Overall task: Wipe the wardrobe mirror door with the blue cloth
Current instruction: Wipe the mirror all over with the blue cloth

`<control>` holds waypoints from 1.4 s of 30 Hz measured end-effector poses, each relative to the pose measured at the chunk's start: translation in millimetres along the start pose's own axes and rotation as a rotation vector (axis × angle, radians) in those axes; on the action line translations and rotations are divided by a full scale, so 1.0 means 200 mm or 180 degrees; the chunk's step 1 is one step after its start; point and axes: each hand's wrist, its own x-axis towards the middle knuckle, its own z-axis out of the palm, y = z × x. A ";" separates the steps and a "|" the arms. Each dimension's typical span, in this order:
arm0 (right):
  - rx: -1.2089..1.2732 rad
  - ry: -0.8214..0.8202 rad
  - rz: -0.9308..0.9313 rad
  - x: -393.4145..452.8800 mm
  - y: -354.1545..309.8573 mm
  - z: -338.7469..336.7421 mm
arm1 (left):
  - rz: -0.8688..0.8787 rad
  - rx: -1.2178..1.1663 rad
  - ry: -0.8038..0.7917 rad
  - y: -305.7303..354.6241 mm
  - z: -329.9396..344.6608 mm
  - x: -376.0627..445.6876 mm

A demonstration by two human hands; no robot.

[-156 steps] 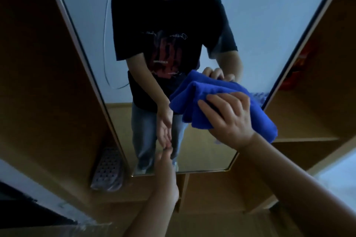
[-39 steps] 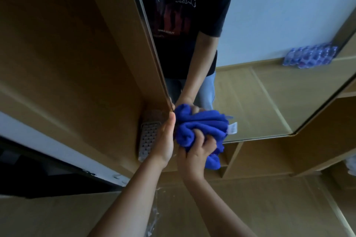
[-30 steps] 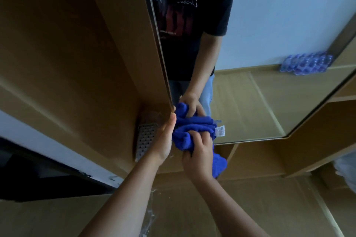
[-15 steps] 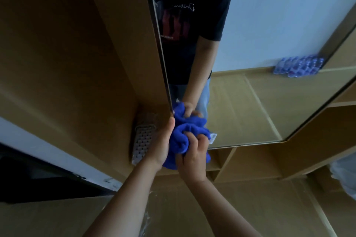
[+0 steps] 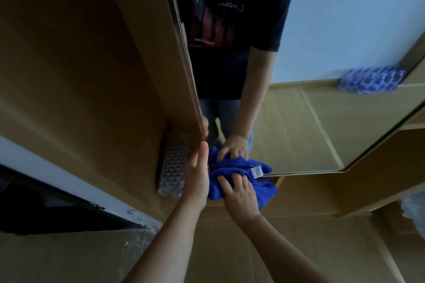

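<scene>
Now our right hand (image 5: pixel 241 193) presses the bunched blue cloth (image 5: pixel 232 177) on the bottom left corner of the mirror door (image 5: pixel 322 122), its grip closed on the cloth. Our left hand (image 5: pixel 197 174), fingers straight and holding nothing, steadies the door edge. We think bare fingers may smear the glass there, or the cloth may slip off the lower edge.
</scene>
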 end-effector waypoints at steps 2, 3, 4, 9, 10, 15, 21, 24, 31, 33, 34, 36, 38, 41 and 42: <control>-0.0020 0.0012 -0.0038 0.00 0.04 -0.01 | -0.0024 -0.0070 0.0113 0.00 0.02 -0.02; -0.0061 0.0032 -0.0047 -0.01 0.07 -0.02 | -0.0034 -0.0022 0.0157 0.01 0.03 -0.02; -0.0103 0.0047 -0.0034 -0.01 0.10 -0.04 | -0.0003 0.0028 0.0216 0.01 0.04 -0.02; -0.0255 -0.0033 -0.0014 -0.04 0.27 -0.13 | 0.0034 0.0048 0.0400 -0.02 0.05 0.00; -0.0283 -0.0046 -0.0044 -0.05 0.31 -0.15 | 0.0027 -0.0004 0.0418 -0.02 0.06 0.01; -0.0411 -0.0343 -0.0126 -0.11 0.53 -0.27 | -0.0066 -0.0179 0.0499 -0.03 0.07 0.01; -0.0571 -0.0519 -0.0172 -0.16 0.76 -0.41 | -0.0083 -0.0169 0.0572 -0.05 0.07 0.02; -0.0534 -0.0620 -0.0156 -0.18 0.86 -0.46 | -0.0072 -0.0232 0.0594 -0.05 0.08 0.01; -0.0591 -0.0755 -0.0087 -0.22 1.08 -0.57 | -0.0166 -0.0228 0.0882 -0.08 0.11 0.00; -0.0508 -0.0839 -0.0002 -0.23 1.10 -0.59 | -0.0181 -0.0112 0.0967 -0.07 0.12 -0.01; -0.0423 -0.0876 0.0062 -0.23 1.09 -0.60 | -0.0221 -0.0011 0.1039 -0.06 0.12 -0.01; -0.0118 -0.0846 0.0287 -0.21 1.07 -0.63 | -0.0274 0.0275 0.1075 -0.08 0.11 -0.01; 0.0239 -0.0688 0.0418 -0.17 1.03 -0.70 | -0.0234 0.0600 0.1085 -0.05 0.12 -0.03; 0.0696 -0.0278 0.0279 -0.09 0.93 -0.90 | 0.0309 0.0949 0.1118 0.07 0.15 -0.09; 0.0806 -0.0180 0.0184 -0.04 0.87 -0.98 | 0.0517 0.0990 0.1155 0.12 0.16 -0.11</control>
